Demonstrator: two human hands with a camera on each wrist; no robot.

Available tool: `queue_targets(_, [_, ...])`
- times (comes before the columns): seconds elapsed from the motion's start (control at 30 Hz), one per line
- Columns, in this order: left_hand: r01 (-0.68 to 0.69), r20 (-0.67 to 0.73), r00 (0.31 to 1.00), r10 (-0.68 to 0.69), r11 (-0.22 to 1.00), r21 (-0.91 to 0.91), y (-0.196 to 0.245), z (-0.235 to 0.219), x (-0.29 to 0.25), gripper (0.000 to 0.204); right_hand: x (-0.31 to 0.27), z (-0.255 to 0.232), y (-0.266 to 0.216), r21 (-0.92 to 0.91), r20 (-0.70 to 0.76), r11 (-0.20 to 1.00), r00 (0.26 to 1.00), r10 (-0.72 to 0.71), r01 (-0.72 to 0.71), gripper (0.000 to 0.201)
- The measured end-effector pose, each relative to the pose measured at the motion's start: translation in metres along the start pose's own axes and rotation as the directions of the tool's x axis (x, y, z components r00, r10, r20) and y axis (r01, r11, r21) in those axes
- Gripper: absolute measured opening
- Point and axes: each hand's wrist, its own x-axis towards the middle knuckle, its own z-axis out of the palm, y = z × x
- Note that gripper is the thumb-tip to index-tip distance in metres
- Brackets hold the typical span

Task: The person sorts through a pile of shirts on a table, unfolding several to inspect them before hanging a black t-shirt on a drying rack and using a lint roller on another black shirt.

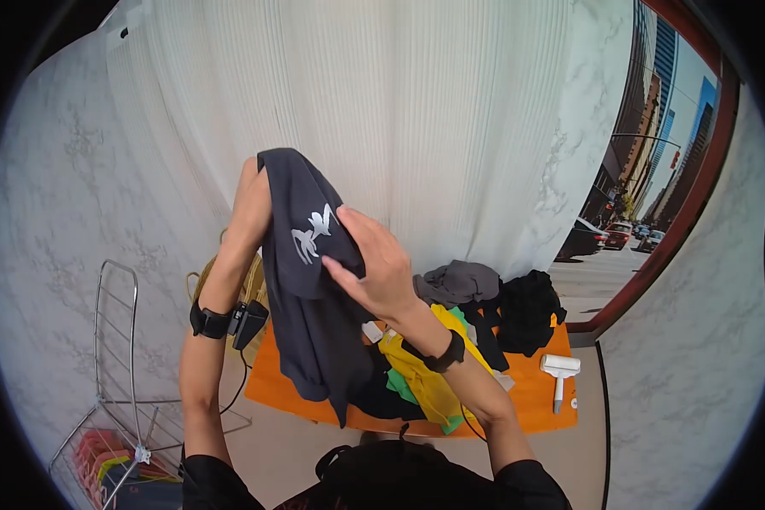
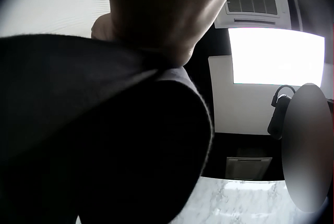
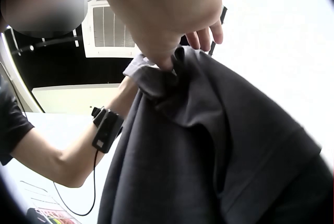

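Observation:
A dark grey garment [image 1: 302,331] with a white print hangs raised in front of me, its lower end over the table. My left hand [image 1: 252,204] holds it up by its top, its fingers hidden by the cloth. At the print, my right hand [image 1: 382,263] pinches the fabric from the other side, thumb and forefinger spread along the motif. In the right wrist view, the cloth [image 3: 172,151] gathers in folds around the right thumb. Dark fabric [image 2: 57,83] fills much of the left wrist view, just below the left hand [image 2: 167,15].
On the orange table [image 1: 527,391] lie a yellow garment [image 1: 425,365], a grey garment [image 1: 459,282], a black garment [image 1: 531,310] and a white lint roller [image 1: 561,367]. A metal drying rack [image 1: 136,399] stands left, near pink hangers [image 1: 98,455]. A pale curtain [image 1: 382,110] hangs behind.

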Motion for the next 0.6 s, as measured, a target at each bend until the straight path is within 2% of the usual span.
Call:
queue_targets(0.03, [-0.039, 0.079, 0.996, 0.035, 0.998, 0.054, 0.000, -0.002, -0.003, 0.031, -0.002, 0.001, 0.005, -0.001, -0.004, 1.000, 1.000, -0.001, 0.001, 0.056])
queue_targets(0.1, [-0.012, 0.129, 0.992, 0.005, 0.999, 0.053, 0.004, -0.006, -0.012, 0.030, -0.004, 0.001, 0.014, 0.078, 0.070, 0.990, 0.991, 0.113, -0.118, 0.025])
queue_targets(0.13, [0.049, 0.115, 0.992, -0.051, 0.998, 0.025, 0.000, -0.011, -0.015, 0.031, 0.002, -0.004, 0.007, 0.107, 0.049, 0.981, 0.987, 0.154, -0.159, 0.014])
queue_targets(0.17, [0.112, 0.100, 0.989, -0.111, 0.994, -0.004, -0.006, -0.017, -0.016, 0.031, 0.002, -0.004, 0.009, 0.108, 0.055, 0.982, 0.987, 0.152, -0.158, 0.014])
queue_targets(0.23, [0.157, 0.067, 0.986, -0.154, 0.987, -0.041, -0.025, -0.023, -0.014, 0.032, 0.000, -0.003, 0.019, 0.233, 0.095, 0.938, 0.966, 0.239, -0.255, 0.021])
queue_targets(0.3, [0.195, 0.031, 0.981, -0.193, 0.978, -0.076, -0.036, -0.034, -0.018, 0.033, -0.007, 0.004, 0.014, 0.202, 0.125, 0.955, 0.973, 0.195, -0.217, 0.025])
queue_targets(0.37, [0.215, 0.132, 0.969, -0.208, 0.976, -0.039, -0.033, -0.038, -0.024, 0.036, -0.015, 0.011, 0.005, 0.173, 0.152, 0.969, 0.977, 0.150, -0.176, 0.029])
queue_targets(0.43, [0.196, 0.110, 0.976, -0.190, 0.980, -0.043, -0.031, -0.037, -0.027, 0.037, -0.024, 0.021, -0.008, 0.267, 0.252, 0.913, 0.937, 0.244, -0.309, 0.038])
queue_targets(0.5, [0.179, 0.089, 0.981, -0.174, 0.983, -0.049, -0.033, -0.038, -0.029, 0.037, -0.033, 0.026, -0.006, 0.296, 0.261, 0.904, 0.937, 0.234, -0.308, 0.039])
queue_targets(0.57, [0.113, 0.031, 0.993, -0.114, 0.993, 0.029, -0.036, -0.039, -0.032, 0.038, -0.033, 0.028, -0.006, 0.323, 0.268, 0.893, 0.935, 0.231, -0.313, 0.040])
queue_targets(0.6, [0.116, 0.032, 0.993, -0.117, 0.993, 0.030, -0.034, -0.041, -0.033, 0.038, -0.028, 0.026, -0.001, 0.409, 0.237, 0.851, 0.939, 0.250, -0.330, 0.037])
